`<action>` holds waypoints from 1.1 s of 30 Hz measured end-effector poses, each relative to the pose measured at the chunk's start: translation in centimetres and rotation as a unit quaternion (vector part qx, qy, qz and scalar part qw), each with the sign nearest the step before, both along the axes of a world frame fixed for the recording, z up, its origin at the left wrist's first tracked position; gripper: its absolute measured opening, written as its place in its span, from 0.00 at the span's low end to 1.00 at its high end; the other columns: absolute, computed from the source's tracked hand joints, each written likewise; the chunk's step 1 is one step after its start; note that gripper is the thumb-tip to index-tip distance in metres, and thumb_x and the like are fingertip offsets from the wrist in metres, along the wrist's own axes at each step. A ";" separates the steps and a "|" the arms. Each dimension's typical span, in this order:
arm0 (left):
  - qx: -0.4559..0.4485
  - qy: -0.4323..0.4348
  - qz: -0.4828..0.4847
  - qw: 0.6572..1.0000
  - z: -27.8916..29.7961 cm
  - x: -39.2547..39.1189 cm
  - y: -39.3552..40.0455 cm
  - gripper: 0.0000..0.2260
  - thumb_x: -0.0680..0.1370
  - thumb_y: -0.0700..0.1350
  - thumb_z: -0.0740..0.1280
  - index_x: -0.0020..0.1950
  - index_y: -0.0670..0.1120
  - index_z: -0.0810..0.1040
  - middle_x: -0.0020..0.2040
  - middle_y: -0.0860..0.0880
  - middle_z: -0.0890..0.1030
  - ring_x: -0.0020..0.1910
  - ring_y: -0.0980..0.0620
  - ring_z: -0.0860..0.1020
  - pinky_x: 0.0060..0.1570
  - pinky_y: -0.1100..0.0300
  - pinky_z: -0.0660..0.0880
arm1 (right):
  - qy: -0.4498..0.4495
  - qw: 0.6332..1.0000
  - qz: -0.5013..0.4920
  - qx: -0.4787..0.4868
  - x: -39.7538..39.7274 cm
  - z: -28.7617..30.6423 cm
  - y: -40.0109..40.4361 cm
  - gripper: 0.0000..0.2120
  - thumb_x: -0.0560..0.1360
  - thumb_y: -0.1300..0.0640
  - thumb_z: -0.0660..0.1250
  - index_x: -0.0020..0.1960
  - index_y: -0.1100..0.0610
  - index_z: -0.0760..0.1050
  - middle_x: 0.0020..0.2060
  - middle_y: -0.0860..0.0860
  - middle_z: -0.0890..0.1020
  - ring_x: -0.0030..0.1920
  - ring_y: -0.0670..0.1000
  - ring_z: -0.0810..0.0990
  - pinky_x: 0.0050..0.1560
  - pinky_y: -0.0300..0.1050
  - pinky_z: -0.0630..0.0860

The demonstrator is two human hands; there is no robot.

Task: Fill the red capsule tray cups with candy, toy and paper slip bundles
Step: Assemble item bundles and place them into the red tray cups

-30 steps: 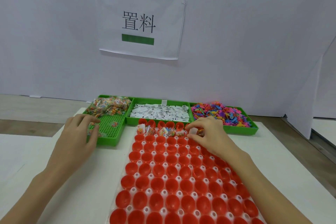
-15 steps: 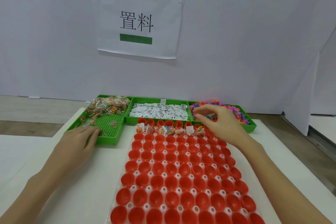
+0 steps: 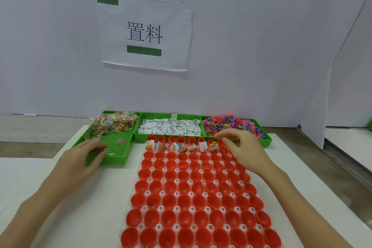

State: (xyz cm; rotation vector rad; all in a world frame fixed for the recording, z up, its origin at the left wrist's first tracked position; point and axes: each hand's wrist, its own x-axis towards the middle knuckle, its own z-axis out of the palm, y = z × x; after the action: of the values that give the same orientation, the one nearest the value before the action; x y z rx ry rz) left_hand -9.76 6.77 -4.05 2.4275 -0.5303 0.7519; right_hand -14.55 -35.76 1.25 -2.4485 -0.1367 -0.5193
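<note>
Filling the second row from the far edge of the red plastic capsule tray (image 3: 193, 193) is the step you are on: seven cups there hold bundles (image 3: 182, 147), starting from its far left corner, while the very farthest row and every nearer row look bare. The tray lies on the white desk (image 3: 84, 203), its far edge touching the green bins.

Your right hand (image 3: 244, 150) hovers over the tray's far right corner, beside the green bin of bright plastic toys (image 3: 233, 125). Its grip is loosely curled, thumb and forefinger close together; whether they pinch anything I cannot tell.

Your left hand (image 3: 86, 157) rests on the near edge of the green perforated bin (image 3: 118, 147) of clear-wrapped candy packets (image 3: 112, 123). Its fingers lie fairly flat; a packet may sit under them, but that is not clear.

Next, I judge, you need one toy, one candy packet and one slip from the middle bin of white paper slips (image 3: 171, 127), set together in the next free cup, right of the last bundle.
</note>
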 end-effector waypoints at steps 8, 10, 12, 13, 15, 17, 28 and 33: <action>0.013 -0.087 0.046 0.995 0.1 -0.4 0.1 0.12 0.72 0.28 0.74 0.52 0.42 0.86 0.48 0.43 0.86 0.40 0.39 0.84 0.38 0.53 0.75 | -0.042 0.997 -0.016 0.063 -3.4 -2.1 -1.3 0.14 0.81 0.63 0.66 0.51 0.46 0.85 0.48 0.36 0.85 0.53 0.36 0.81 0.54 0.32 0.76; 0.028 -0.114 0.068 0.991 0.2 -0.4 0.2 0.10 0.74 0.32 0.74 0.52 0.42 0.86 0.48 0.44 0.86 0.44 0.39 0.83 0.38 0.49 0.77 | -0.062 0.997 -0.020 0.044 -3.4 -2.4 -1.2 0.14 0.80 0.64 0.66 0.51 0.47 0.86 0.50 0.37 0.84 0.55 0.34 0.79 0.57 0.30 0.75; 0.036 -0.138 0.077 0.987 0.2 -0.4 0.1 0.09 0.75 0.35 0.73 0.53 0.43 0.86 0.48 0.46 0.86 0.47 0.43 0.81 0.37 0.48 0.77 | -0.074 0.997 -0.004 0.016 -3.0 -2.4 -0.8 0.14 0.80 0.65 0.67 0.54 0.48 0.86 0.54 0.38 0.83 0.58 0.31 0.77 0.62 0.26 0.70; 0.036 -0.146 0.076 0.986 0.2 -0.4 0.0 0.08 0.75 0.35 0.72 0.53 0.43 0.85 0.48 0.46 0.85 0.48 0.45 0.80 0.37 0.48 0.77 | -0.077 0.997 0.009 -0.002 -2.7 -2.3 -0.6 0.14 0.80 0.64 0.67 0.57 0.49 0.85 0.56 0.39 0.83 0.60 0.31 0.77 0.64 0.25 0.68; 0.040 -0.157 0.068 0.985 0.3 -0.6 -0.3 0.08 0.75 0.36 0.72 0.52 0.42 0.85 0.47 0.47 0.85 0.48 0.49 0.77 0.36 0.50 0.77 | -0.075 0.996 0.027 -0.043 -1.7 -2.0 -0.2 0.14 0.80 0.63 0.68 0.62 0.50 0.83 0.60 0.41 0.83 0.62 0.35 0.77 0.68 0.29 0.68; 0.052 -0.155 0.061 0.985 0.3 -0.6 -0.4 0.07 0.75 0.36 0.71 0.52 0.42 0.85 0.46 0.47 0.85 0.47 0.49 0.77 0.35 0.51 0.77 | -0.055 0.994 0.032 -0.086 -0.6 -1.6 0.0 0.16 0.79 0.61 0.70 0.65 0.51 0.81 0.61 0.44 0.82 0.62 0.39 0.77 0.69 0.35 0.69; 0.060 -0.145 0.056 0.986 0.0 -0.5 -0.1 0.07 0.76 0.38 0.70 0.51 0.43 0.85 0.45 0.48 0.85 0.47 0.51 0.75 0.32 0.53 0.75 | 0.056 0.983 0.034 -0.169 3.3 -0.5 0.7 0.06 0.75 0.58 0.75 0.52 0.52 0.86 0.45 0.43 0.83 0.43 0.39 0.79 0.50 0.34 0.78; 0.056 -0.132 0.052 0.988 0.2 -0.5 -0.2 0.08 0.74 0.33 0.74 0.51 0.42 0.85 0.44 0.47 0.85 0.45 0.49 0.76 0.34 0.53 0.75 | 0.068 0.981 0.040 -0.180 3.6 -0.3 0.7 0.06 0.73 0.58 0.77 0.50 0.52 0.86 0.42 0.42 0.82 0.42 0.39 0.79 0.47 0.34 0.79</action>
State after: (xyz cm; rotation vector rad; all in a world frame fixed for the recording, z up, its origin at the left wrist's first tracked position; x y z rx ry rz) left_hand -10.31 6.54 -3.89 2.4880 -0.5630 1.1269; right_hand -10.93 -35.10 0.95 -2.8068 -0.2945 -0.3100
